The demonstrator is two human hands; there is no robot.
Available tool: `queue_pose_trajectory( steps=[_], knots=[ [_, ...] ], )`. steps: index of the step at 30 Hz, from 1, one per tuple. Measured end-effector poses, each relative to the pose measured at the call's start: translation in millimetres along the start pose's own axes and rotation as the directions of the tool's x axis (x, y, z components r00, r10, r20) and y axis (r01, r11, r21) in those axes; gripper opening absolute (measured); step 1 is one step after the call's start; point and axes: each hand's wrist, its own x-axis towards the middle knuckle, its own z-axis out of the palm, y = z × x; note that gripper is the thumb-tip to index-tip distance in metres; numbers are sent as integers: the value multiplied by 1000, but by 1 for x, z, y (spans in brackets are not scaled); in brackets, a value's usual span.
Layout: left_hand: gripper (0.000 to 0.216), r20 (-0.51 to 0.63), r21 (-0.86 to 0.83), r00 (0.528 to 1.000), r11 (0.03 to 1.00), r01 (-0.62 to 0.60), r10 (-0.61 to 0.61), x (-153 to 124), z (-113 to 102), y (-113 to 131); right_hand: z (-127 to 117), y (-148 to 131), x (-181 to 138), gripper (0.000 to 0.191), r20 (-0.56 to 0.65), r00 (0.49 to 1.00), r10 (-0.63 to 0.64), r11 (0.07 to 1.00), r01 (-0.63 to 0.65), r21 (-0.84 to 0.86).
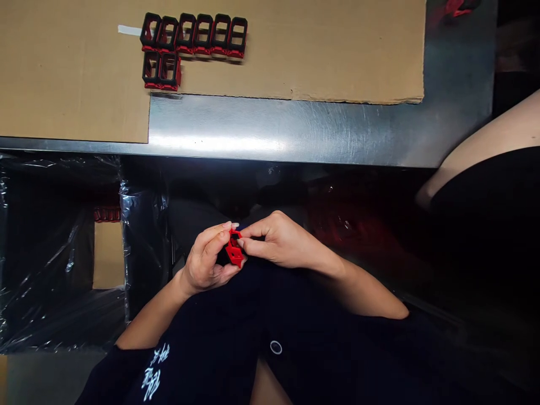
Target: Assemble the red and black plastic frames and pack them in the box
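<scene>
Close to my body, below the table edge, my left hand (207, 259) grips a small red plastic frame (234, 253) between the fingers and thumb. The part is tilted, with an opening in its upper end. My right hand (276, 242) is closed in a pinch at that opening, thumb and forefinger touching the red frame's right side. Whether a smaller piece sits between those fingertips cannot be made out. On the table ahead stand several black-and-red frames (203, 35) in a row, with two more black-and-red frames (169, 72) in front of them at the left.
Brown cardboard (329, 50) covers much of the metal table (295, 129). A strip of white tape (129, 30) lies by the row. At right, another person's arm (485, 140) reaches the table edge. Clear plastic wrap (54, 270) hangs lower left, near more red parts (107, 214).
</scene>
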Motion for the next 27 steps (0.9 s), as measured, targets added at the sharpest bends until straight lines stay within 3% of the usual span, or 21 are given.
queue_pose_trajectory(
  steps=[6, 13, 22, 27],
  knots=[
    [87, -4, -16, 1000, 1000, -10, 10, 3, -1, 2, -7, 0, -1, 29, 51, 997, -49, 998, 47, 43],
    [77, 19, 2, 998, 998, -60, 60, 3, -3, 0, 3, 1, 1, 26, -13, 997, 72, 997, -72, 3],
    [88, 26, -29, 999, 999, -35, 36, 1, -3, 1, -6, 2, -1, 29, 70, 997, 11, 998, -16, 64],
    [80, 37, -12, 997, 998, -68, 68, 3, -5, 0, 3, 2, 3, 25, -6, 995, 102, 995, -102, 7]
  ],
)
